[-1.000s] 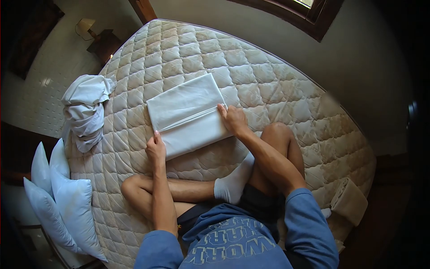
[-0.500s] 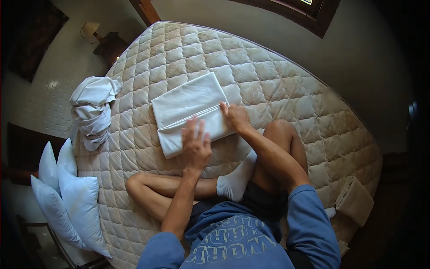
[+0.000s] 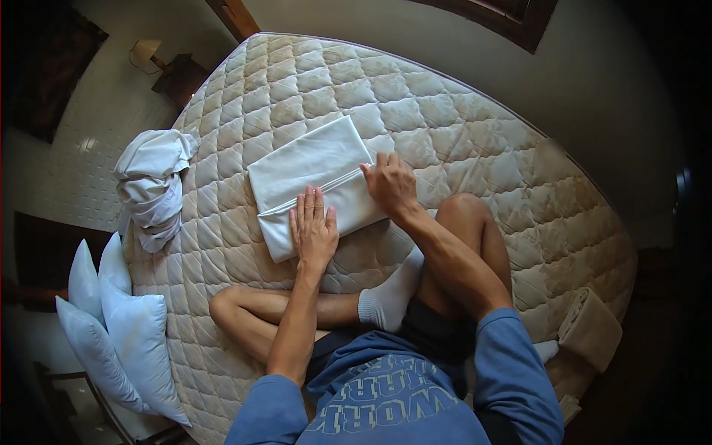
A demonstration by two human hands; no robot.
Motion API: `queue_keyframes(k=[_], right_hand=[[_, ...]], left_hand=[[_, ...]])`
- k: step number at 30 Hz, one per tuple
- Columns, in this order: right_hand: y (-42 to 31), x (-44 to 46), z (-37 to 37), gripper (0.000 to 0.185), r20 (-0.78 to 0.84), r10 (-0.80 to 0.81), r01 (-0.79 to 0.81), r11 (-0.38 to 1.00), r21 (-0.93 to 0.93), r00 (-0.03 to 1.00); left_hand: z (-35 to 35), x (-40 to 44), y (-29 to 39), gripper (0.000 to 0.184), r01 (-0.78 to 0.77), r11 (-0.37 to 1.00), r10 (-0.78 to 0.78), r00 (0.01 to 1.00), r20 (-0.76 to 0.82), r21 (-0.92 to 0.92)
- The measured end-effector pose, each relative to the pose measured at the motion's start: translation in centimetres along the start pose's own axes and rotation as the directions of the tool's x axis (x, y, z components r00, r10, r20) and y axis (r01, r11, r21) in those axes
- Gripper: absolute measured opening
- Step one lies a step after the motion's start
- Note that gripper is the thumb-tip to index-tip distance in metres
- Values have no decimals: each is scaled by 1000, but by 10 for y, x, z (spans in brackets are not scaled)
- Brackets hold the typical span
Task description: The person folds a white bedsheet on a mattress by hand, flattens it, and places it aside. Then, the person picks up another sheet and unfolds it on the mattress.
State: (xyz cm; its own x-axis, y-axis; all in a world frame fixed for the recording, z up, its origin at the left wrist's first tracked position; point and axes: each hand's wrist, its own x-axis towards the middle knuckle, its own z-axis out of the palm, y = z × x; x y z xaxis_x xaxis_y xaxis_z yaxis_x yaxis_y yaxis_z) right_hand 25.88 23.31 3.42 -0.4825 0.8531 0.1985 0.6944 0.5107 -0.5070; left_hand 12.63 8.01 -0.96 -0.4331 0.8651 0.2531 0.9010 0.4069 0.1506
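Observation:
A folded white sheet [image 3: 311, 159] lies on the quilted mattress in front of my crossed legs, with a band of layered folds running across its middle. My left hand [image 3: 315, 233] rests flat on its near half, fingers stretched out and fingertips at the fold line. At the sheet's right edge my right hand [image 3: 391, 184] is closed, with the thumb on the cloth by the end of the folds and the other fingers curled. The part of the edge under that hand is hidden.
The quilted mattress [image 3: 445, 133] spreads all around me. A bunched white cloth [image 3: 152, 185] sits at its left edge, with several white pillows [image 3: 137, 337] nearer me. A folded beige cloth [image 3: 589, 330] lies at right. A lamp [image 3: 144, 52] stands beyond the far left corner.
My left hand has come down from a blurred, raised position to lie flat on the sheet. My right hand has turned slightly at the right edge, its fingers curling more.

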Motion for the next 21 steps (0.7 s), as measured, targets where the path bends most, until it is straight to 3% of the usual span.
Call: queue_keyframes(k=[2, 4, 5, 7, 15, 18, 21], right_hand=[[0, -6, 4, 54, -232, -314, 295, 949, -114, 921], [-10, -19, 23, 49, -47, -564, 564, 825, -2, 825], [-12, -29, 34, 49, -45, -560, 560, 828, -3, 827], [-15, -43, 53, 54, -158, -675, 690, 722, 59, 720], [27, -26, 43, 53, -91, -487, 486, 873, -36, 869], [30, -23, 42, 51, -93, -416, 409, 908, -91, 904], [30, -19, 42, 48, -59, -337, 336, 942, -30, 940]], left_hand=[[5, 0, 3, 57, -21, 1000, 21, 999, -43, 12], [7, -3, 2, 57, -52, 999, 52, 998, -37, 15], [7, -3, -1, 57, -81, 996, 82, 996, -38, 24], [3, -1, -11, 57, -137, 989, 139, 989, -42, 49], [-14, 6, -70, 51, -103, 993, 102, 994, -25, -51], [-13, 11, -101, 51, -90, 995, 87, 994, -62, -38], [-10, 15, -131, 51, 28, 998, -23, 994, -106, 49]])
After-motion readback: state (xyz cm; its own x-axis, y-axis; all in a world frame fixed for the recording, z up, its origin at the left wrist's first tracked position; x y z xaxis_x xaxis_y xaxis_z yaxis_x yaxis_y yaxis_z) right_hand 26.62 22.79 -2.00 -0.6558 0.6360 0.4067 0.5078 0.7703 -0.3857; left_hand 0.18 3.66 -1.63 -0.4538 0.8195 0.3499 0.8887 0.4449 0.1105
